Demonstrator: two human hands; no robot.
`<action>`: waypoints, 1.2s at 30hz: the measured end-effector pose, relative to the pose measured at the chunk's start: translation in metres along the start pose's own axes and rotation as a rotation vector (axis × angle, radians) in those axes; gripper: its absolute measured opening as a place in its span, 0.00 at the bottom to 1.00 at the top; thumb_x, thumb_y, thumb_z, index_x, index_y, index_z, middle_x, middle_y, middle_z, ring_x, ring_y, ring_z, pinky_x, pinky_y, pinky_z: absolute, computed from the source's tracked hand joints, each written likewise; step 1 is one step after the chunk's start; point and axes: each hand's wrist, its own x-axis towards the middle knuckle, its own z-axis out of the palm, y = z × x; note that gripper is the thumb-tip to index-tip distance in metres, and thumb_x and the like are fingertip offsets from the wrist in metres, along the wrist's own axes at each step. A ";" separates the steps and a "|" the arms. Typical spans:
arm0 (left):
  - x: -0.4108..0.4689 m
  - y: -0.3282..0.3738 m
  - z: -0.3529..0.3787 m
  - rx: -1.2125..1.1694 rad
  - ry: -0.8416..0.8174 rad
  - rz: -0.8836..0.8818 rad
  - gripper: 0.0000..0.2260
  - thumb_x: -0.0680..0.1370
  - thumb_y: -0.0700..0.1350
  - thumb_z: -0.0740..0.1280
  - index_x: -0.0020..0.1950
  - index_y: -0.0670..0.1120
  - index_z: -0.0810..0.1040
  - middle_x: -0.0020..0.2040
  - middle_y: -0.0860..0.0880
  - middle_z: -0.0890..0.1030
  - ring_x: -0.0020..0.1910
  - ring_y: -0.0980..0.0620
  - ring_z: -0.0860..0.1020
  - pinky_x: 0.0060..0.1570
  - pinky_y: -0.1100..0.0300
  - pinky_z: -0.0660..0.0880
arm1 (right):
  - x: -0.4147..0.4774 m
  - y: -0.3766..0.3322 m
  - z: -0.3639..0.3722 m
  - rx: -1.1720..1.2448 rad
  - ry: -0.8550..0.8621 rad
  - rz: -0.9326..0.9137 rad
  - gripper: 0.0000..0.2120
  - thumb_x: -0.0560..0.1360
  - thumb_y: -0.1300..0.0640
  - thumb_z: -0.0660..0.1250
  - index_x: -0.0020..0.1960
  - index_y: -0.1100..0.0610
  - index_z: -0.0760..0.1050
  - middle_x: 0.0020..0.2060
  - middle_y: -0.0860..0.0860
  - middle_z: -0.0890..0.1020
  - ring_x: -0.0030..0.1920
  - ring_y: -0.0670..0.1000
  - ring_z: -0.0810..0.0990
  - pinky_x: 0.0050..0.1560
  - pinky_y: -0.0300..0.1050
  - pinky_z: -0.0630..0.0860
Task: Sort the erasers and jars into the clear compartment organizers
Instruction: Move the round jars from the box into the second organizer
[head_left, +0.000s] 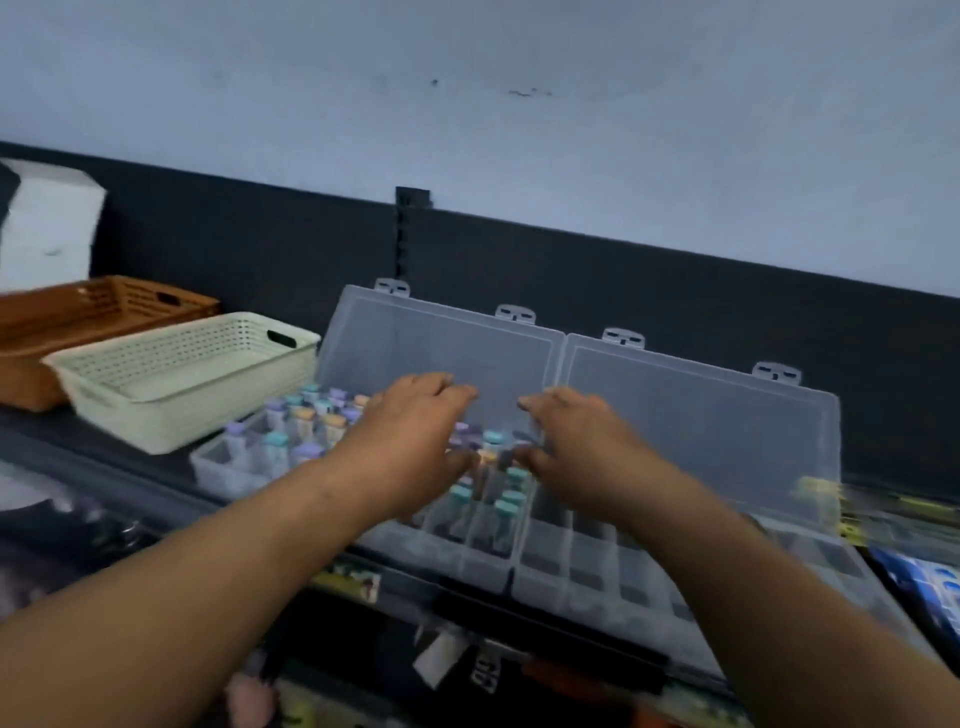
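Observation:
Two clear compartment organizers stand side by side on a dark shelf, their lids propped open against the back panel. The left organizer (218, 467) holds several small jars (506, 514) with teal, purple and orange caps. The right organizer (587, 587) shows bare compartments. My left hand (410, 441) hovers over the middle of the left organizer, fingers stretched forward. My right hand (576, 441) hovers at that organizer's right end, fingers and thumb spread apart. Between the two thumbs stands a jar with a pale cap (488, 457). Motion blur hides any erasers.
A cream perforated basket (171, 410) sits left of the organizers, a brown basket (31, 374) behind it, and a white box (47, 223) at far left. Blue packets (924, 587) lie at the right edge. Lower shelves with goods run below the shelf front.

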 end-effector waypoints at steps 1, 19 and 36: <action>-0.015 -0.019 -0.010 0.020 0.013 -0.031 0.29 0.76 0.56 0.65 0.75 0.51 0.61 0.74 0.47 0.63 0.73 0.47 0.61 0.71 0.52 0.60 | 0.005 -0.023 0.003 0.009 0.012 -0.033 0.28 0.79 0.43 0.60 0.76 0.51 0.60 0.74 0.52 0.63 0.72 0.56 0.62 0.71 0.50 0.61; -0.222 -0.319 -0.162 0.241 0.027 -0.469 0.33 0.77 0.63 0.59 0.77 0.52 0.54 0.76 0.50 0.59 0.75 0.49 0.55 0.73 0.49 0.55 | 0.083 -0.398 0.044 0.066 -0.002 -0.464 0.31 0.79 0.41 0.56 0.78 0.50 0.53 0.77 0.51 0.56 0.76 0.54 0.54 0.75 0.54 0.54; -0.168 -0.525 -0.186 0.200 0.089 -0.738 0.31 0.77 0.59 0.63 0.76 0.50 0.57 0.74 0.50 0.63 0.71 0.49 0.63 0.67 0.54 0.63 | 0.289 -0.544 0.060 0.196 -0.044 -0.661 0.28 0.79 0.44 0.62 0.75 0.52 0.61 0.71 0.51 0.68 0.69 0.53 0.68 0.68 0.49 0.67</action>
